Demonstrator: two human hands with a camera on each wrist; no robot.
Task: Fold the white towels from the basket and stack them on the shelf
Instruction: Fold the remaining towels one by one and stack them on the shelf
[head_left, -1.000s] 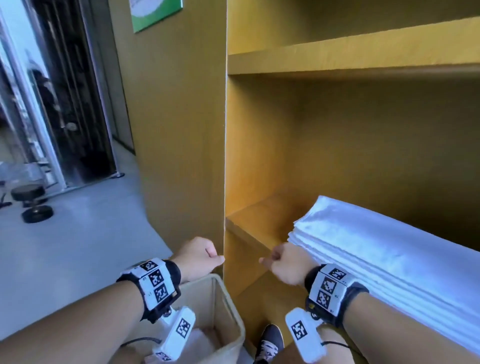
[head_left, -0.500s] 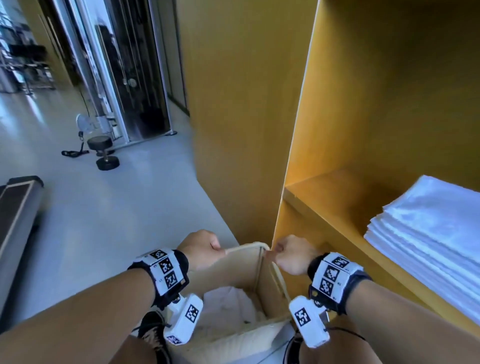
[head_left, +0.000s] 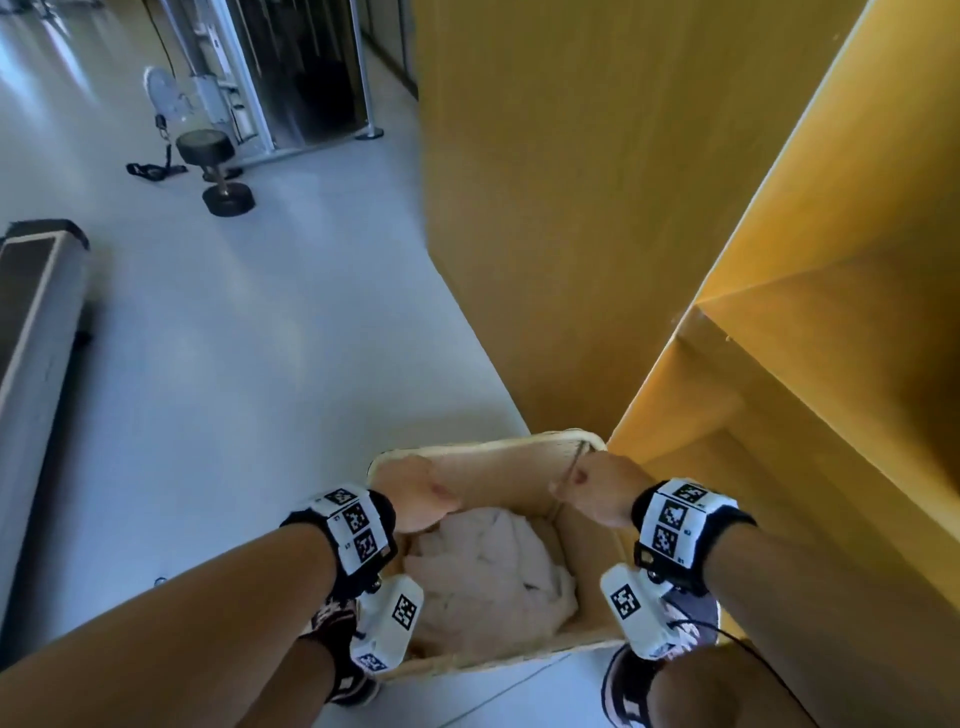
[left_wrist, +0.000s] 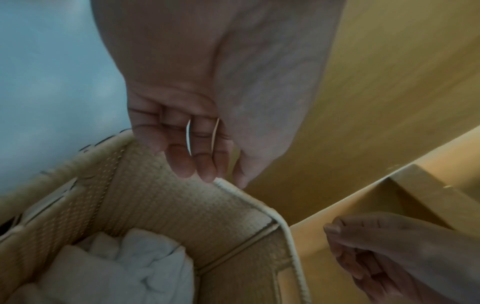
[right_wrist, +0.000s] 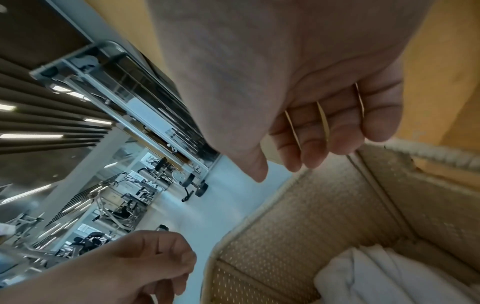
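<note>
right hand (right_wrist: 306, 107) loosely curled, holding nothing | above basket (right_wrist: 324, 216) rim | white towels (right_wrist: 389, 277) inside

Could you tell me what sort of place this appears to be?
Probably a gym's towel area: a dumbbell stands on the grey floor, exercise machines fill the room behind, and a basket of white towels sits beside yellow shelving.

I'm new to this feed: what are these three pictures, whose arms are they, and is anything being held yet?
No machine here: a person wears cameras. The big view looks down from the head; the other two look along each wrist at the fingers. The left hand and right hand hover loosely curled over a woven basket on the floor, beside a yellow shelf unit. Crumpled white towels lie in the basket. Neither hand holds anything.
</note>
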